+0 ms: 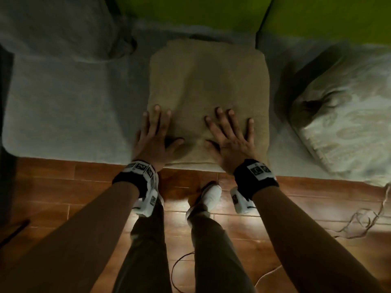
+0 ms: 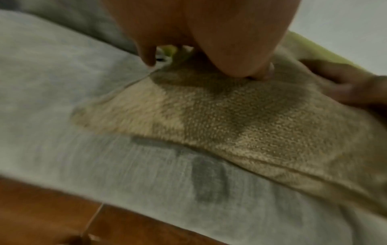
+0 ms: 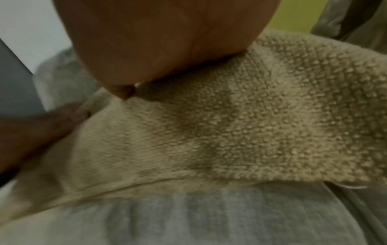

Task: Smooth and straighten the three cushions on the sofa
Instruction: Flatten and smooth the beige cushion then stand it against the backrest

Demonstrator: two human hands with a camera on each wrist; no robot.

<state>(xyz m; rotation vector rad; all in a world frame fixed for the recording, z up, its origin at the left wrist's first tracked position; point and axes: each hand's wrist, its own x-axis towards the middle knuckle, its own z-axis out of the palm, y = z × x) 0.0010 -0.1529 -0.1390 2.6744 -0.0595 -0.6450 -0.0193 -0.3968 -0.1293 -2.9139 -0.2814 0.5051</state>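
Note:
A beige knobbly cushion (image 1: 208,81) lies flat on the grey sofa seat (image 1: 63,106), square to its front edge. My left hand (image 1: 155,132) lies flat on the cushion's near left corner, fingers spread and straight. My right hand (image 1: 230,134) presses flat on its near right part, fingers spread. A grey cushion (image 1: 63,28) leans at the back left. A pale patterned cushion (image 1: 347,115) lies tilted at the right. The left wrist view shows the beige cushion (image 2: 240,119) under my palm (image 2: 220,33); the right wrist view shows the same cushion (image 3: 251,124) under my right palm (image 3: 167,36).
The green sofa back (image 1: 211,11) runs along the top. Below the seat edge is a brown tiled floor (image 1: 84,187) with my legs, a white shoe (image 1: 208,197) and thin cords (image 1: 359,220) lying at the right. A dark object (image 1: 6,123) stands at the far left.

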